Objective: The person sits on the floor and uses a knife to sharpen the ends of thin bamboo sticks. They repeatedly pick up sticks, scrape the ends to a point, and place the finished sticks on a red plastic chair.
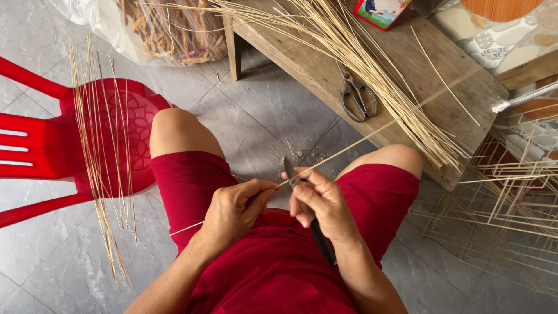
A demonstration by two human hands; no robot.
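I sit in red clothes with both hands over my lap. My left hand (233,210) pinches a long thin bamboo strip (360,139) that runs from below my left wrist up to the right across the wooden bench. My right hand (323,202) grips a dark-handled knife (317,232); its blade (289,168) points up and rests against the strip just past my left fingertips. The knife handle runs down along my right forearm.
A wooden bench (325,75) ahead carries a bundle of pale strips (372,75) and scissors (356,96). A red plastic chair (52,145) at left holds more strips. Stick-built frames (505,203) lie at right. A plastic bag of shavings (168,29) sits at top.
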